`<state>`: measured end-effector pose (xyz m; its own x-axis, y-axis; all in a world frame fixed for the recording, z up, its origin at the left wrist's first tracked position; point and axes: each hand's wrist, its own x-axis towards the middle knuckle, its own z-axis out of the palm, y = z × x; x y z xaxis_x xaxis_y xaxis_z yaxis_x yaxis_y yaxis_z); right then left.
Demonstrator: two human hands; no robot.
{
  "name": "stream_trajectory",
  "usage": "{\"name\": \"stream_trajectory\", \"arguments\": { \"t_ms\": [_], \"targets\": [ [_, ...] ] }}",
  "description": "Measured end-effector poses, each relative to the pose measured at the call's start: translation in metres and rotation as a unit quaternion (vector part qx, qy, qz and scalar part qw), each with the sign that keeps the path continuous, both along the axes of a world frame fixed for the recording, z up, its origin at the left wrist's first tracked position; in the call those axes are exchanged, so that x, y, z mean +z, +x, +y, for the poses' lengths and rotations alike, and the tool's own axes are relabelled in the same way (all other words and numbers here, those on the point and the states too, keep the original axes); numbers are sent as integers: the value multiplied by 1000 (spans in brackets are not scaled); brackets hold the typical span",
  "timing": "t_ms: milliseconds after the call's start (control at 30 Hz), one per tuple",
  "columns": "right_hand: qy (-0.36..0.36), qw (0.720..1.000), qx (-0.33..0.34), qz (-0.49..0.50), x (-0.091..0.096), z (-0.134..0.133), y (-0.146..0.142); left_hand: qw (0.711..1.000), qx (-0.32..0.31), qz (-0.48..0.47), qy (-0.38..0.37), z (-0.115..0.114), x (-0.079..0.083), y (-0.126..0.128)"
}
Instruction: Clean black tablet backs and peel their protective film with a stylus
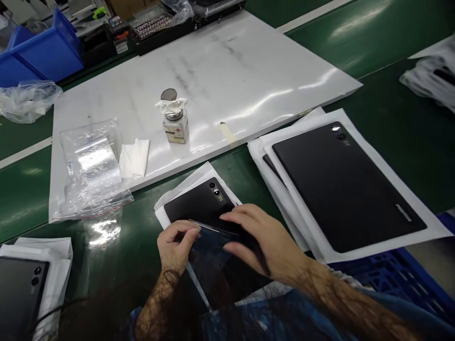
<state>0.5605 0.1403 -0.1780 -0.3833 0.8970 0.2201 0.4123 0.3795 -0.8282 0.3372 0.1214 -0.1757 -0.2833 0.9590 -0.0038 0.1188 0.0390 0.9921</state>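
Clear film (208, 258) slanted across the lower part of a black tablet (199, 203), one long edge catching the light and the rest hanging past the tablet toward the person. Tablet lying back up, its camera module toward the far end, on white paper (167, 215) on the green counter (245, 166). At the film's left side, the left hand (176, 246), grip closed, thumb and fingers pinched together on the film. Over the film and the tablet, the right hand (256, 241), fingers and thumb spread apart, no telling whether clamped on anything. To the right, just beside the paper, a larger black tablet (341, 189) on its own white sheet (408, 241), and a blue crate (394, 279) past the counter's near edge. At lower left, part of another black tablet (17, 289) on paper. Farther off, a white slab (213, 71) lying on the counter, carrying a small jar (175, 128) topped with a tissue (170, 105) and a metal disc (168, 94), a strip of tape (227, 132), a folded wipe (134, 158) and a zip bag (92, 170) of film. Beyond the slab, blue bins (46, 52), a crumpled plastic bag (24, 100) and a tray of small parts (152, 23).
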Motion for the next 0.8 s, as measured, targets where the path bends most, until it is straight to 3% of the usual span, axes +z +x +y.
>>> {"name": "stream_trajectory", "arguments": {
  "t_ms": [100,267,367,500,600,700,800],
  "targets": [
    [27,998,28,-57,-6,-8,-13,999,-29,13,0,-1,2,-2],
    [5,1000,25,-8,-22,-10,-18,993,-113,10,-44,2,11,-6],
    [-10,998,52,15,-23,-5,-12,989,-129,-4,-75,3,14,-7],
    [-42,994,38,93,-9,11,3,989,-117,-12,-88,2,13,-7],
    [-126,977,0,172,6,22,8,989,-120,-1,-89,2,13,-7],
    [-204,951,-6,231,16,26,1,987,-132,18,-87,3,14,-8],
    [-226,943,-8,246,19,28,-11,985,-143,32,-86,4,15,-8]
  ]
}}
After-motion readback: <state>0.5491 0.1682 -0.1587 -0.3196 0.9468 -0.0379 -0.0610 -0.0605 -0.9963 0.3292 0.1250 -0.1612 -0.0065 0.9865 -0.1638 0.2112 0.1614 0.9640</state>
